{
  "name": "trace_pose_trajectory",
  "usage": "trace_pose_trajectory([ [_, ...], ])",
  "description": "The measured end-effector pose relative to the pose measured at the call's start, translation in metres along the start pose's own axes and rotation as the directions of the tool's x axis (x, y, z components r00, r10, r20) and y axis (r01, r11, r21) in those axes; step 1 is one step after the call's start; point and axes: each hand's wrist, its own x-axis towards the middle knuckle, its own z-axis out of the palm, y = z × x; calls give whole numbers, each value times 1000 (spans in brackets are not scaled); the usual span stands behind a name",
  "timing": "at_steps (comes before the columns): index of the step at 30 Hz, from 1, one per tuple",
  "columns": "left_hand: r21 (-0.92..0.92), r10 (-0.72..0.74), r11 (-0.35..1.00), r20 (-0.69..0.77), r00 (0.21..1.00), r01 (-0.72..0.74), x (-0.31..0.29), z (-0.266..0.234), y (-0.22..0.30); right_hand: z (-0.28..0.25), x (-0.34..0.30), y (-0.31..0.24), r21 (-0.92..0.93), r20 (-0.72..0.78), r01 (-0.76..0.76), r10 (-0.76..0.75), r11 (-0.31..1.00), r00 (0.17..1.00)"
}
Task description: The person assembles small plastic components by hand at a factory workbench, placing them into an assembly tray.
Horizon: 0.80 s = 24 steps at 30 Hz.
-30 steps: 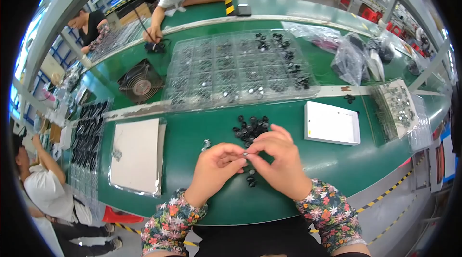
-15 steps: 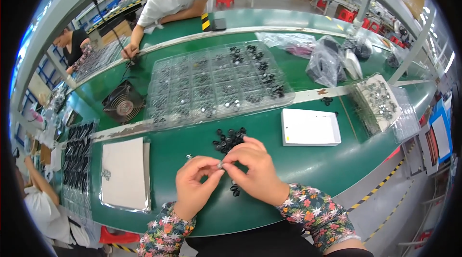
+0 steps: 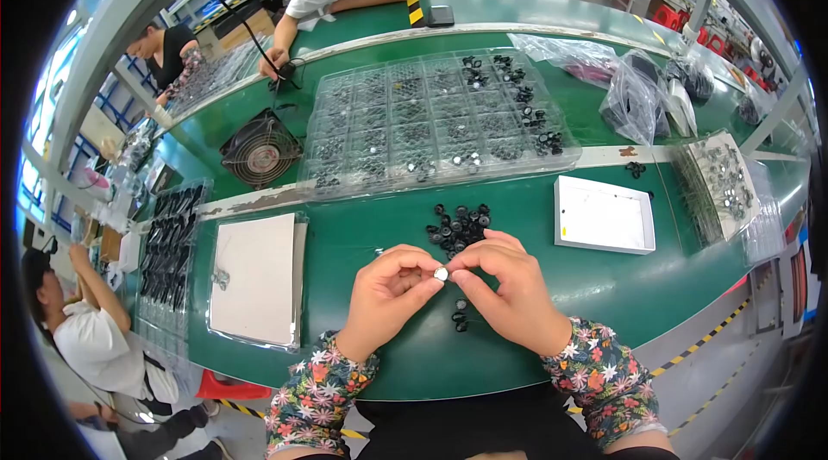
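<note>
Pinching small silvery disc (image 3: 441,274) between fingertips of left hand (image 3: 388,294) and right hand (image 3: 511,294), above near edge of green surface (image 3: 362,240). Risk: disc slipping, dropping among black ring parts (image 3: 457,227).

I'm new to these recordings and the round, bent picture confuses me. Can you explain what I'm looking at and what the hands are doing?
A camera worn on a person's head looks down at their own hands; its wide lens bends straight edges. The left hand and right hand together pinch a small pale round part over a green table. Just beyond lies a pile of small black rings, then a clear compartment tray. A white shallow box sits to the right, a flat grey sheet to the left. Other people work nearby.
</note>
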Motion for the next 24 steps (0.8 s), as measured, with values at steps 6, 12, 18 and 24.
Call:
trace_pose_trajectory([
  [6,9,25,1000,-26,999,-25,2,5,3,-6,1,-10,-75,31,36,-33,997,999],
  [12,50,48,998,16,999,-48,0,1,2,-5,0,-3,-82,34,70,-68,994,997],
  [18,289,148,944,50,988,-156,1,2,6,-8,0,-5,27,52,-23,22,999,998],
  [24,535,271,792,126,954,-296,3,5,9,-11,0,-3,47,106,-64,59,997,993],
])
